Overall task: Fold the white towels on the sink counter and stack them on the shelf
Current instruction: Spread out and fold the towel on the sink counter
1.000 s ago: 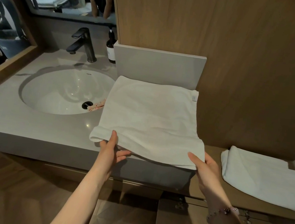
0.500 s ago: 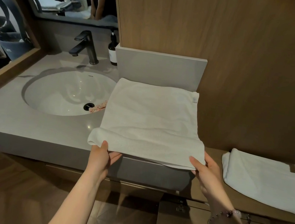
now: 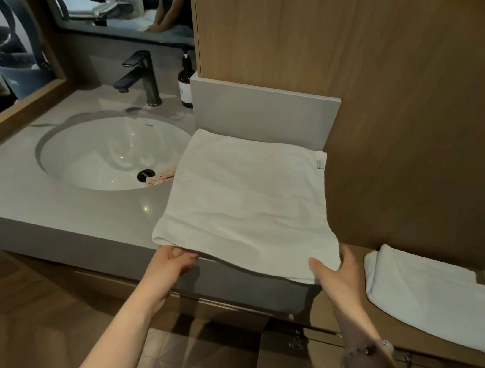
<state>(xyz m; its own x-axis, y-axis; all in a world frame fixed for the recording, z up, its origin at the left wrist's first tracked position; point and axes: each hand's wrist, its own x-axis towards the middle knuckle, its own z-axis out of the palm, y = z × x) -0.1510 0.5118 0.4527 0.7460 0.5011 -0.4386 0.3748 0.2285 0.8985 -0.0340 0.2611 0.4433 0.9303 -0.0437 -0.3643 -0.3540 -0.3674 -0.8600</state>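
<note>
My left hand [image 3: 172, 263] curls round one near corner of the towel [image 3: 244, 203]; my right hand [image 3: 337, 275] pinches the other. Unequal pull would skew the fold.

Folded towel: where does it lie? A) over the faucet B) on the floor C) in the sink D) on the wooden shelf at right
D: the folded towel lies on the shelf, right of the towel on the counter.

White towel [image 3: 248, 197] flat on counter [image 3: 54, 204]; folded towel [image 3: 433, 301] on shelf [image 3: 332, 315].
</note>
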